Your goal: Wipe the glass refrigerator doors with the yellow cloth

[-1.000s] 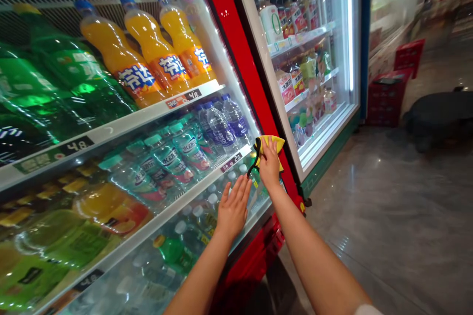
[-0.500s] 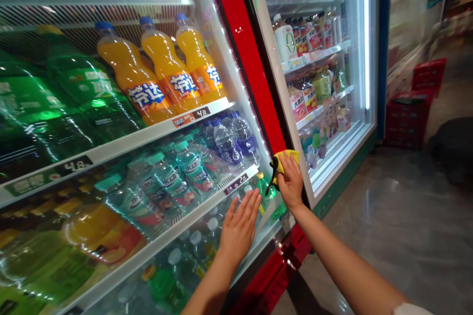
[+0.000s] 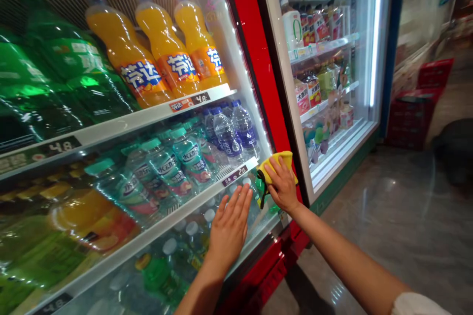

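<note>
My right hand point(image 3: 283, 184) presses a yellow cloth point(image 3: 269, 169) with a dark edge against the lower right part of the cooler's glass door, beside the red frame point(image 3: 275, 103). The fingers lie over the cloth, and a dark strip of it dangles below. To the left, my left hand point(image 3: 231, 221) rests on or just in front of the glass; whether it touches cannot be made out. Its fingers are stretched out, and it holds nothing. Behind the glass, small purple-labelled water bottles point(image 3: 226, 133) stand above both hands.
Orange soda bottles point(image 3: 177, 66) and large green bottles point(image 3: 79, 71) fill an upper shelf. Teal-capped bottles point(image 3: 166, 167) stand lower. A second lit cooler point(image 3: 328, 59) adjoins on the right. Red boxes point(image 3: 416, 108) sit on the shiny floor point(image 3: 373, 236) farther back.
My right hand has moved the cloth left, from over the red frame towards the glass edge. My left hand appears slightly farther left and lower, still flat. The view has shifted a little.
</note>
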Motion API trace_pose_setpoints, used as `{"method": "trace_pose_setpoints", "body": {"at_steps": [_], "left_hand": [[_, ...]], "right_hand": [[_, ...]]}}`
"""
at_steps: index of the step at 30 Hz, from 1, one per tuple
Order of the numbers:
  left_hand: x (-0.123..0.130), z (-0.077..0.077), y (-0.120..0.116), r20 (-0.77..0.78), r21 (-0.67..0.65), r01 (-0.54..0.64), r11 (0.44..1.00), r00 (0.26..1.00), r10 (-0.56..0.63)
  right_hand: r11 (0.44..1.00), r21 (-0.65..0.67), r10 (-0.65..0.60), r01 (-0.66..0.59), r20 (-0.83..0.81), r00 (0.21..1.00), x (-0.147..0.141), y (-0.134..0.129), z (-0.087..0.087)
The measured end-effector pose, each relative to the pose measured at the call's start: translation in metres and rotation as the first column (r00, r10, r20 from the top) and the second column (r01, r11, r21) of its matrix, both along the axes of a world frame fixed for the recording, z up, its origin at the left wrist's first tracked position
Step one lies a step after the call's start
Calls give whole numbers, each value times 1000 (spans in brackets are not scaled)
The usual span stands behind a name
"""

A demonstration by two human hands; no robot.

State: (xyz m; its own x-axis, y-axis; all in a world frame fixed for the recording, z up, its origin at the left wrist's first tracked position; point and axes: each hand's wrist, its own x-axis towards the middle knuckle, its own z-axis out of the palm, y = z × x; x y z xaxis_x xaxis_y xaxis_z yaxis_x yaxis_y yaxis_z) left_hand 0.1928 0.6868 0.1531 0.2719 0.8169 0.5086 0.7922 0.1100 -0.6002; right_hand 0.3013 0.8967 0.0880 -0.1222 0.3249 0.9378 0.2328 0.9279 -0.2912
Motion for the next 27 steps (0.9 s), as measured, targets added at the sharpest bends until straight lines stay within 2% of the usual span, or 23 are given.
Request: {"method": "trace_pose_setpoints", "body": {"at_steps": [2,6,8,11,13,15,18,20,22,25,27], "left_hand": [[-2,2,-3,9,10,10,1000,1000,-10],[-3,1,-5,32,20,-5,1000,999,5],[-2,-2,-6,49,28,-24,999,999,23],[-3,-7,-11,61,36,-35,999,998,33],[-5,-8,-17,58,37,-31,999,998,29],[-7,-6,-23,52,35,-31,999,998,30],[-9,-3,-31,52,37,-47,998,998,45],[-11,-2,-37,53,41,-59,997,997,57],[-14,-2,-45,46,41,-68,997,997,66],[-20,-1,-62,36,38,-77,996,996,76],[-24,1,-72,37,42,-89,995,996,87]], "right_hand": [[1000,13,-2,2,-7,1000,4,4,-7],[995,-75,-70,62,-112,991,-4,4,8],[996,-65,-58,54,-53,997,-9,-5,9],[998,48,25,-31,135,990,-8,-16,-7],[997,69,25,-37,165,986,-6,-17,-17],[1000,13,-23,22,92,996,-9,-18,-15],[995,-61,-79,76,-37,996,-22,-30,-2],[997,-48,-61,59,-48,997,-29,-44,1],[1000,1,2,-2,3,1000,-29,-55,-5],[997,23,68,-69,45,997,-21,-55,-12],[999,-38,28,-29,-30,999,-21,-50,-1]]}}
